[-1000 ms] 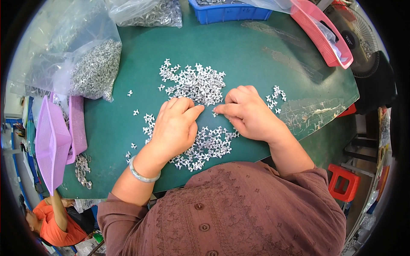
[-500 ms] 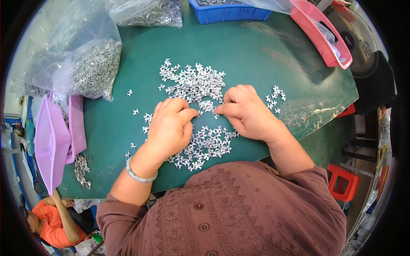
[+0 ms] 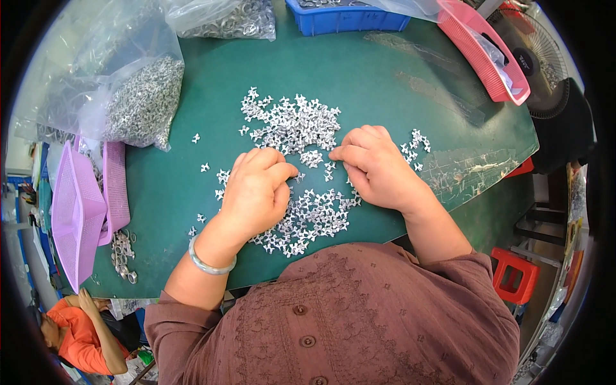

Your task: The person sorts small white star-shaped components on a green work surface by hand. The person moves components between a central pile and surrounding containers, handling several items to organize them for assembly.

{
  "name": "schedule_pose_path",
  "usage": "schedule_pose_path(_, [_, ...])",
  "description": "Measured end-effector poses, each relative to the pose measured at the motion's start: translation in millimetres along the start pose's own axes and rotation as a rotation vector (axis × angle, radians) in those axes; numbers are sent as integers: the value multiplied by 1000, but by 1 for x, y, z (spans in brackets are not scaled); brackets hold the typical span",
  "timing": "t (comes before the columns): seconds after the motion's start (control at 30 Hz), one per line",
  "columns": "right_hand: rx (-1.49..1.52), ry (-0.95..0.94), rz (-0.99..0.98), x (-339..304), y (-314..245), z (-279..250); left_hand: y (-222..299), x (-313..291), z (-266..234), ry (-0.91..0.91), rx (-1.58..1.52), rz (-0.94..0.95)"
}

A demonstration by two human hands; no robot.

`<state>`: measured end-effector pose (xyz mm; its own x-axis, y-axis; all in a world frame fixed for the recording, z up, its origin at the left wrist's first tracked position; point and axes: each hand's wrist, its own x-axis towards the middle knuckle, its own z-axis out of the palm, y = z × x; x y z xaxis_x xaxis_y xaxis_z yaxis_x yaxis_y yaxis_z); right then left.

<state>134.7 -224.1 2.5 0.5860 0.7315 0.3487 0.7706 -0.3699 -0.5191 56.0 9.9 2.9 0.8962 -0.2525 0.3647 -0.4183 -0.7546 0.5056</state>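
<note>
L hand [image 3: 258, 186] & R hand [image 3: 377, 168], head view: fingers of both curled, hands apart; can't tell if either pinches anything. Main pile of sm. silvery metal pcs [image 3: 298, 125] lies on green tabletop [image 3: 359, 70] just beyond them, w/ sm. cluster [image 3: 311, 158] btwn the two & looser spread [image 3: 314, 223] nearer the brown-shirted torso [image 3: 346, 314].

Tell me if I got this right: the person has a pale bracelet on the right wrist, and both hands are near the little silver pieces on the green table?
Not quite: the pale bracelet is on the wrist of the left hand, as the head view shows. That hand and the right hand are near the little silver pieces on the green table.
</note>
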Motion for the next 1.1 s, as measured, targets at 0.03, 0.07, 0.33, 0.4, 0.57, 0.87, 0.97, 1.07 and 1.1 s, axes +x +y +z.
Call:
schedule_pose_path(0.03, [-4,1,2,0,0,0,0,0,0,-5,-1,0])
schedule_pose_path(0.07, [-8,2,4,0,0,0,0,0,0,-9,-2,0])
schedule_pose_path(0.33, [-9,-9,-13,0,-1,-1,0,-1,1,-7,-2,7])
schedule_pose_path(0.4, [-19,-28,-26,0,-2,-2,0,-1,0,-6,-1,8])
schedule_pose_path(0.57, [97,-138,-118,0,0,-5,-1,-1,1,-5,-7,13])
schedule_pose_path(0.87, [-102,-32,-59,1,-6,4,3,1,0,-59,-85,82])
schedule_pose_path(0.97, [-58,-89,-61,1,-7,0,4,6,1,7,-3,51])
schedule_pose_path(1.07, [-39,-70,-82,1,-6,0,3,4,1,-16,40,45])
schedule_pose_path(1.1, [-40,-69,-82,1,-6,1,2,3,1,-15,40,46])
